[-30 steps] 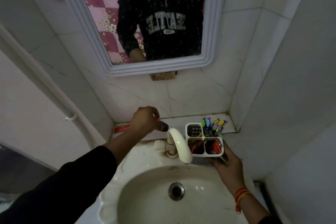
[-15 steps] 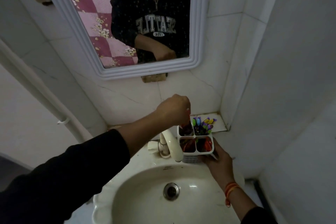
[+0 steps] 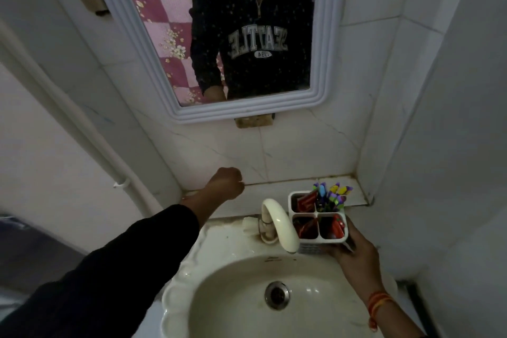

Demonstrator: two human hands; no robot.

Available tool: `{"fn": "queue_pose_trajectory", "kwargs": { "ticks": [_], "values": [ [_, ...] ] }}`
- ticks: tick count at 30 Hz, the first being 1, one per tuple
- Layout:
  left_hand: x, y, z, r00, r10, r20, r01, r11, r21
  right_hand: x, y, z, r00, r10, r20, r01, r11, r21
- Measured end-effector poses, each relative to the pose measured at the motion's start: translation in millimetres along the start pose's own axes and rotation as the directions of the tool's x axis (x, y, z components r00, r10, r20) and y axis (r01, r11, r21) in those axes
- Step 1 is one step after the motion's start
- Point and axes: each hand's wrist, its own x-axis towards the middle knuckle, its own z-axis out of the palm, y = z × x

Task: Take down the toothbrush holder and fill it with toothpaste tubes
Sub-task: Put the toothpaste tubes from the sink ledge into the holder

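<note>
A white toothbrush holder point(image 3: 310, 247) with four compartments is held from below by my right hand point(image 3: 354, 258), just right of the tap over the sink's back rim. Red toothpaste tubes point(image 3: 306, 202) stand in the back left and both front compartments. Colourful toothbrushes point(image 3: 330, 195) fill the back right one. My left hand point(image 3: 226, 182) is over the tiled ledge to the left, its fingers curled into a fist. I cannot see anything in it.
A cream curved tap point(image 3: 278, 219) stands directly left of the holder. The white sink point(image 3: 208, 236) with its metal drain point(image 3: 277, 295) lies below. A tiled ledge point(image 3: 288, 186) runs along the wall under a white-framed mirror point(image 3: 247, 112). A wall corner closes the right side.
My left hand carried a red tube from the ledge to the holder's back left compartment, left it there and moved back left over the ledge. The holder stayed in my right hand.
</note>
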Motion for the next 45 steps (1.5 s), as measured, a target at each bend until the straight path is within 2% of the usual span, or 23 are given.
{"fn": "queue_pose_trajectory", "kwargs": {
  "ticks": [4, 6, 10, 15, 18, 21, 23, 28, 31, 34, 37, 42, 45],
  "values": [
    [13, -44, 24, 0.989, -0.122, 0.081, 0.101, 0.97, 0.221, 3, 3, 1, 1.0, 0.016, -0.001, -0.016, 1.0, -0.027],
    [9, -50, 31, 0.992, -0.091, 0.086, 0.065, 0.961, 0.27, 3, 5, 1, 1.0, 0.023, -0.007, -0.023, 0.999, -0.023],
    [17, -65, 44, 0.998, -0.057, 0.001, 0.052, 0.925, 0.377, 5, 6, 1, 0.999, 0.033, -0.005, -0.033, 0.999, -0.021],
    [21, -77, 50, 0.994, -0.025, -0.11, 0.064, 0.93, 0.362, 6, 7, 2, 0.999, 0.047, -0.004, -0.047, 0.999, -0.013],
    [18, -71, 42, 0.99, 0.028, -0.137, 0.004, 0.973, 0.231, 5, 7, 2, 0.999, 0.034, -0.003, -0.035, 0.999, -0.012],
    [13, -55, 25, 0.997, 0.057, -0.044, -0.058, 0.998, -0.036, 5, 6, 3, 1.0, 0.021, -0.006, -0.021, 1.0, -0.01],
    [6, -39, 12, 0.997, 0.08, 0.014, -0.078, 0.988, -0.133, 4, 3, 3, 1.0, 0.022, -0.014, -0.022, 1.0, -0.017],
    [-13, 13, -18, 0.969, 0.245, -0.038, -0.248, 0.964, -0.096, 1, -4, 3, 1.0, 0.017, -0.01, -0.017, 1.0, -0.022],
    [-35, 42, -42, 0.941, 0.296, -0.165, -0.323, 0.931, -0.168, -2, -8, 3, 1.0, 0.002, -0.012, -0.002, 1.0, -0.019],
    [-55, 69, -59, 0.892, 0.372, -0.258, -0.41, 0.905, -0.112, -2, -10, 3, 1.0, -0.003, -0.003, 0.003, 1.0, -0.003],
    [-61, 89, -57, 0.878, 0.441, -0.187, -0.455, 0.89, -0.038, -2, -11, 3, 1.0, -0.004, 0.002, 0.004, 1.0, 0.024],
    [-55, 107, -29, 0.89, 0.457, -0.013, -0.457, 0.889, -0.043, -2, -9, 2, 1.0, -0.001, 0.007, 0.001, 0.999, 0.048],
    [-49, 107, -21, 0.926, 0.374, 0.057, -0.347, 0.901, -0.261, -2, -9, 2, 1.0, 0.0, 0.007, 0.0, 0.999, 0.048]
  ]
}}
